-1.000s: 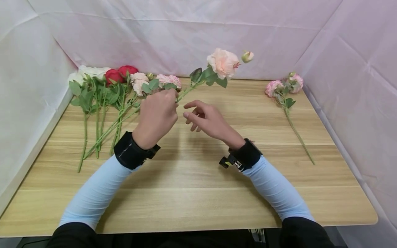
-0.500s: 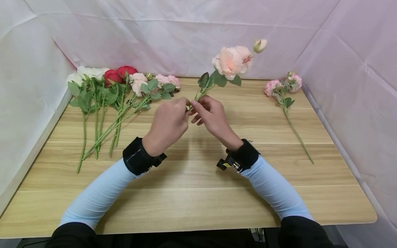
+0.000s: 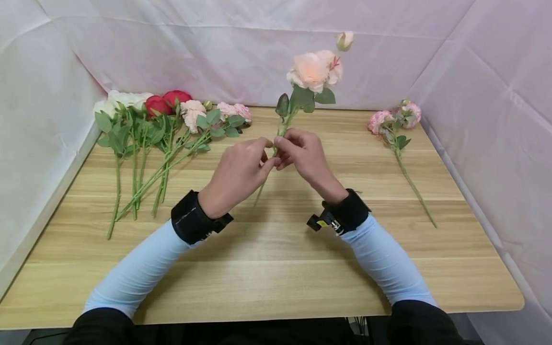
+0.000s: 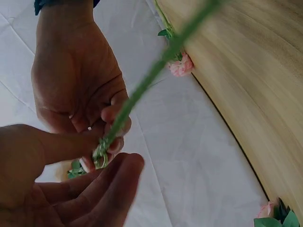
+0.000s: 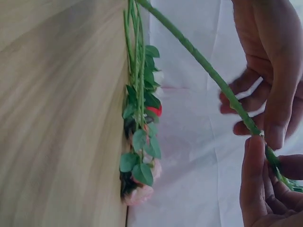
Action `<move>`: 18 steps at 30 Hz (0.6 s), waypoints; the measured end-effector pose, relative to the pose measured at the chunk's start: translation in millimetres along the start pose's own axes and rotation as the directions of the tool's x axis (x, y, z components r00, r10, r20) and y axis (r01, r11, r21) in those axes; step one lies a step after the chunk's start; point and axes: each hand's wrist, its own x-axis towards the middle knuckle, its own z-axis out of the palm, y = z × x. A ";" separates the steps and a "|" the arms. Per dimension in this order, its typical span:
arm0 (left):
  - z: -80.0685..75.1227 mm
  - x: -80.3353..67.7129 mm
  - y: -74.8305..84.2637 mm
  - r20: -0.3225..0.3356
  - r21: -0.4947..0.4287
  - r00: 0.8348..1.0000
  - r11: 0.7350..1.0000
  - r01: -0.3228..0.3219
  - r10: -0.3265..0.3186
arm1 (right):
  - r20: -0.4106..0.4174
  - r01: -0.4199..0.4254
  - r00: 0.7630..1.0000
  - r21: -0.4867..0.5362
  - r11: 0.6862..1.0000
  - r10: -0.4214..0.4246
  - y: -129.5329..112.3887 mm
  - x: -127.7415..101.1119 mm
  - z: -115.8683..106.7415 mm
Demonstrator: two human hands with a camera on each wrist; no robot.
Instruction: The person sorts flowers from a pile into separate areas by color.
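Observation:
In the head view a pale pink artificial rose [image 3: 309, 72] stands nearly upright above the table, with a small bud over its blooms. My right hand [image 3: 304, 154] pinches its green stem [image 5: 203, 62] below the leaves; the right wrist view shows thumb and fingers on it. Close beside it, my left hand [image 3: 241, 167] is at the same stretch of stem, thumb and index apart around it. The left fingers [image 4: 124, 187] look loosely extended in the left wrist view, and whether the left thumb presses the stem is unclear. The stem's lower end hangs below both hands.
White flowers [image 3: 125, 99], red flowers [image 3: 158, 106] and pink flowers [image 3: 192, 115] lie with overlapping stems on the wooden table [image 3: 276, 268] at left. A pink-and-white flower stem [image 3: 405, 167] lies at right. White cloth [image 3: 241, 52] encloses the back and sides.
The rose has swung from leaning right to nearly upright. My right hand has closed onto its stem; my left hand has moved right and loosened its grip.

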 end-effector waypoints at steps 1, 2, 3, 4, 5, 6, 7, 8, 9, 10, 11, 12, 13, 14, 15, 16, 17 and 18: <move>-0.7 0.6 -0.1 0.008 0.004 1.000 1.000 0.002 -0.002 | 0.002 -0.015 1.000 0.008 1.000 0.015 -1.2 0.7 -3.6; -1.2 1.0 -0.5 0.015 0.010 1.000 1.000 0.004 -0.004 | 0.004 -0.030 1.000 0.013 0.999 0.030 -2.2 1.6 -7.7; -1.8 1.4 -0.8 0.019 0.019 1.000 1.000 0.007 -0.007 | 0.005 -0.051 0.999 0.013 0.999 0.051 -3.2 2.7 -11.9; -2.3 1.8 -1.0 0.022 0.027 1.000 1.000 0.009 -0.009 | 0.005 -0.078 0.997 0.009 0.997 0.078 -4.2 3.6 -16.5; -2.5 2.1 -1.3 0.024 0.033 1.000 0.999 0.010 -0.010 | 0.004 -0.105 0.995 -0.002 0.995 0.105 -5.1 4.7 -21.3; -2.6 2.3 -1.7 0.025 0.037 1.000 0.999 0.011 -0.012 | 0.003 -0.130 0.991 -0.017 0.991 0.130 -5.5 6.1 -26.4; -2.4 2.6 -2.3 0.024 0.042 1.000 0.999 0.010 -0.011 | 0.002 -0.157 0.988 -0.040 0.987 0.157 -5.7 7.4 -31.5; -2.0 2.7 -2.8 0.024 0.047 1.000 0.999 0.009 -0.010 | 0.002 -0.180 0.984 -0.068 0.981 0.181 -5.4 8.9 -36.8; -1.8 2.9 -3.2 0.023 0.050 1.000 0.999 0.009 -0.010 | -0.003 -0.207 0.978 -0.097 0.974 0.207 -5.0 10.3 -42.0; -1.3 2.9 -3.8 0.024 0.051 1.000 0.999 0.010 -0.011 | -0.009 -0.229 0.973 -0.128 0.965 0.230 -4.4 11.5 -47.2; -0.7 2.9 -4.3 0.024 0.052 1.000 0.999 0.010 -0.011 | -0.012 -0.250 0.968 -0.162 0.955 0.251 -3.4 13.0 -52.8; -0.1 3.0 -4.7 0.026 0.053 1.000 0.999 0.010 -0.012 | -0.018 -0.271 0.962 -0.195 0.943 0.273 -2.5 14.4 -58.1; 0.3 3.0 -4.9 0.027 0.055 1.000 0.998 0.012 -0.013 | -0.022 -0.292 0.955 -0.229 0.929 0.295 -1.6 15.7 -63.5; 0.6 2.9 -5.0 0.030 0.058 0.999 0.998 0.014 -0.016 | -0.025 -0.309 0.949 -0.259 0.915 0.314 -0.4 17.0 -68.9; 0.7 2.8 -5.1 0.032 0.061 0.999 0.998 0.017 -0.019 | -0.026 -0.326 0.943 -0.291 0.899 0.333 0.8 18.0 -74.5; 1.0 2.6 -5.4 0.036 0.065 0.999 0.998 0.019 -0.021 | -0.027 -0.343 0.935 -0.321 0.883 0.353 2.0 18.7 -80.1; 1.3 2.5 -5.5 0.040 0.069 0.999 0.997 0.021 -0.023 | -0.024 -0.356 0.929 -0.345 0.868 0.371 3.6 19.6 -85.6; 1.6 2.4 -5.7 0.045 0.074 0.999 0.997 0.023 -0.027 | -0.024 -0.370 0.921 -0.364 0.855 0.388 5.0 20.2 -90.8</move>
